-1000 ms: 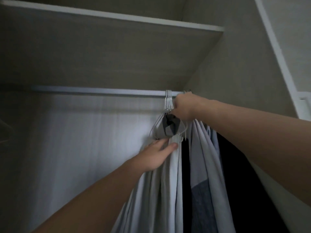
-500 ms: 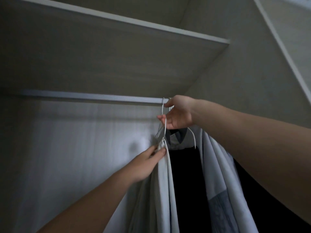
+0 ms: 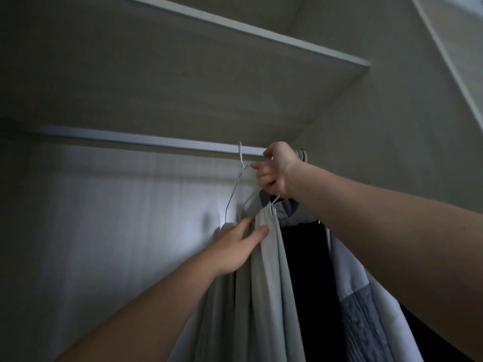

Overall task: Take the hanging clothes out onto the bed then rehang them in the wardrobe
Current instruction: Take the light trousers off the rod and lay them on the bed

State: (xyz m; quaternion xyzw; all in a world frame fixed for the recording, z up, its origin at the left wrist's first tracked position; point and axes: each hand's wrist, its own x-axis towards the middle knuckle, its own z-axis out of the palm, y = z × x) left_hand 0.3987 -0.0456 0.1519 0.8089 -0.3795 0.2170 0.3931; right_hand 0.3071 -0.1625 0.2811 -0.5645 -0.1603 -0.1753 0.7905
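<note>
Several garments hang on white wire hangers at the right end of the wardrobe rail (image 3: pixel 146 141). My right hand (image 3: pixel 275 171) is up at the rail, fingers curled round the hook of a white hanger (image 3: pixel 261 165). One more hanger (image 3: pixel 236 184) hooks on the rail just left of it. My left hand (image 3: pixel 239 246) holds the top of a pale grey garment (image 3: pixel 264 283), thumb on its front fold. To the right hang a black garment (image 3: pixel 308 283) and a light grey garment with a blue-grey panel (image 3: pixel 358 312).
A shelf (image 3: pixel 235 30) runs right above the rail. The wardrobe's side wall (image 3: pixel 379 152) stands close on the right, the pale back panel (image 3: pixel 117 231) behind. The rail left of the hangers is bare.
The bunched hangers have spread apart: one hanger now sits further left on the rail. My right hand shifted from the hanger bundle to one hook. A black garment shows between the pale ones.
</note>
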